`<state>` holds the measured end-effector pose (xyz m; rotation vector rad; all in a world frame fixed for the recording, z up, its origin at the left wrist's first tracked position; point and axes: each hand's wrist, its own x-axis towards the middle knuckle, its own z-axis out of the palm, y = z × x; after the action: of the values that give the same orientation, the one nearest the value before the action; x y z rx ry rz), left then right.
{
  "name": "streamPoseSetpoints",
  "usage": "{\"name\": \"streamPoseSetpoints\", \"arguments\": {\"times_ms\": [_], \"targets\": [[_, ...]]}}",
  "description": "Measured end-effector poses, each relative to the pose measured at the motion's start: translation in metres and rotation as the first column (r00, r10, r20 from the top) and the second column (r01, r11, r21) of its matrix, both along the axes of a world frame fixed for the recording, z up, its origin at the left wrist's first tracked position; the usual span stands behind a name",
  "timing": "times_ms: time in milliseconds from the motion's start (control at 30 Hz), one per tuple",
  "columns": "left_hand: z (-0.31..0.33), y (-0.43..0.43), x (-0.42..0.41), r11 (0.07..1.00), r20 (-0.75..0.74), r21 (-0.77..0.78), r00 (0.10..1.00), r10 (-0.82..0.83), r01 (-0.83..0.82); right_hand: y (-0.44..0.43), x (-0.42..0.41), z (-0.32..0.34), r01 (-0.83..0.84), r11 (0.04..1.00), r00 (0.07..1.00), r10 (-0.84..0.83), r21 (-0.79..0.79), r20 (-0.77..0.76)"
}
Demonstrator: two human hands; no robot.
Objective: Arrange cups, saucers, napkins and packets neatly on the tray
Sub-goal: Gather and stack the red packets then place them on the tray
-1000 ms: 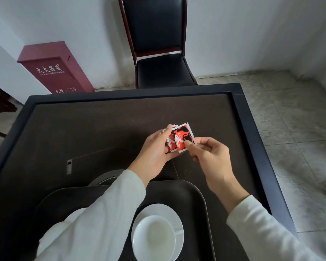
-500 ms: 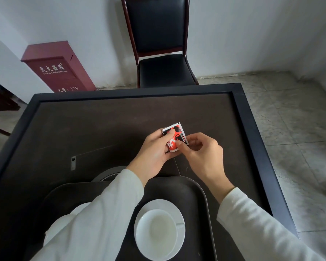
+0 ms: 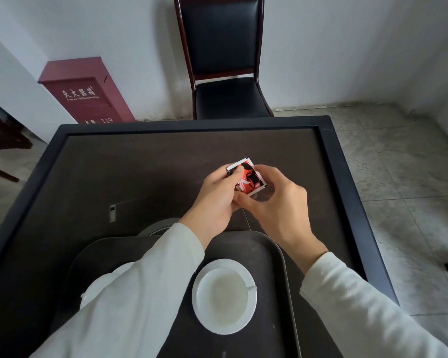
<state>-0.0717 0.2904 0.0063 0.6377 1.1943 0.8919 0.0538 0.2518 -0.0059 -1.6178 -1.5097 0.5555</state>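
Observation:
Red, black and white packets (image 3: 247, 178) are stacked together above the table, beyond the tray's far edge. My left hand (image 3: 215, 200) grips their left side and my right hand (image 3: 277, 205) curls around their right and lower side. How many packets are in the stack I cannot tell. The dark tray (image 3: 274, 257) lies near me. A white cup (image 3: 224, 294) sits on a white saucer (image 3: 251, 310) at the tray's right. Another white dish (image 3: 98, 288) shows at the tray's left, mostly hidden by my left sleeve.
The dark table (image 3: 140, 171) has a raised black rim (image 3: 347, 192). A round metal plate (image 3: 155, 226) peeks out beyond the tray. A black chair (image 3: 225, 73) stands past the far edge, a red box (image 3: 86, 91) against the wall at left.
The fanned packets have been pushed together into one stack. My right hand has closed in around them from the right.

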Motion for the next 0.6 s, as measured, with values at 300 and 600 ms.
{"name": "streamPoseSetpoints", "arguments": {"times_ms": [300,600], "targets": [[0.022,-0.037,-0.017,1.000,-0.112,-0.002,0.994,-0.020,0.019,-0.029,-0.011,0.023,-0.029,1.000,0.985,0.027,0.010,0.168],[0.051,-0.095,-0.055,0.992,-0.011,0.032,0.992,-0.123,0.123,-0.088,-0.027,0.053,-0.097,0.995,0.952,0.094,-0.002,0.290]]}}
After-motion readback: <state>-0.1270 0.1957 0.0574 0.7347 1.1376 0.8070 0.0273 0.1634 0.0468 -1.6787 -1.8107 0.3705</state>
